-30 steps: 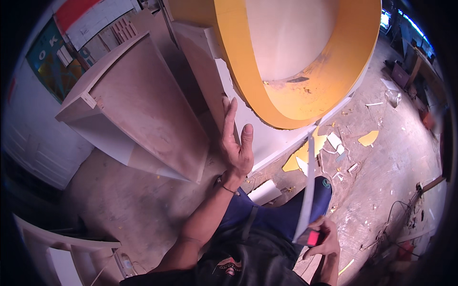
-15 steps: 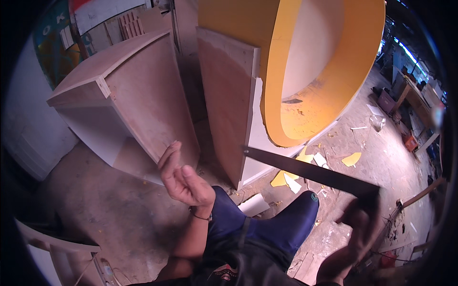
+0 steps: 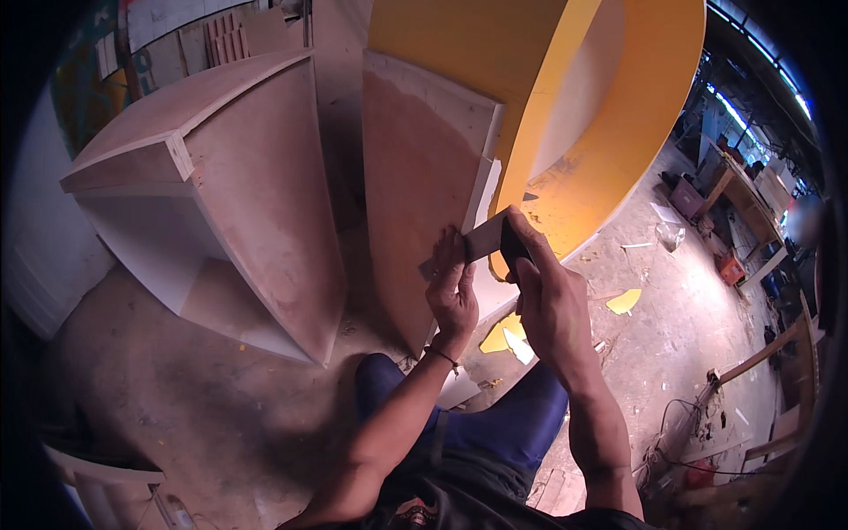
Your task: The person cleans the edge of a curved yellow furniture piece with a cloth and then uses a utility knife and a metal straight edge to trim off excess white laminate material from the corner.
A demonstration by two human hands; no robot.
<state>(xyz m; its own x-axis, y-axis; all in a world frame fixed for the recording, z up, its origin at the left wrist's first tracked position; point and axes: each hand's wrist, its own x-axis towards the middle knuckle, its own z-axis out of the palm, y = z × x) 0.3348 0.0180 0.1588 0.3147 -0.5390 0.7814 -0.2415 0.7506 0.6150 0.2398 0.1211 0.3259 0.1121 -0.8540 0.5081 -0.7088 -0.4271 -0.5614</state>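
My right hand [image 3: 552,305] is closed around the black handle of a handsaw [image 3: 484,238], at the edge of a brown wooden panel [image 3: 411,168]. Across that edge lies the broad dark blade. My left hand [image 3: 453,296] is bent over the blade's far part against the panel, its fingers on the brown face and its thumb lower down; they hide part of the blade. Just behind the panel rises a large yellow curved structure [image 3: 450,53] with a round opening. A white strip [image 3: 481,199] with a ragged border runs between panel and yellow.
An open-fronted wooden box shape [image 3: 265,185] stands to the left. Yellow offcuts [image 3: 624,301] and white scraps litter the floor on the right. Farther right are a wooden workbench [image 3: 738,190], an orange box [image 3: 730,268] and loose cables [image 3: 680,415]. A curved piece [image 3: 106,468] sits lower left.
The saw has swung from the right to the panel's edge with my right hand. My left hand has moved rightward from the air onto the blade and panel.
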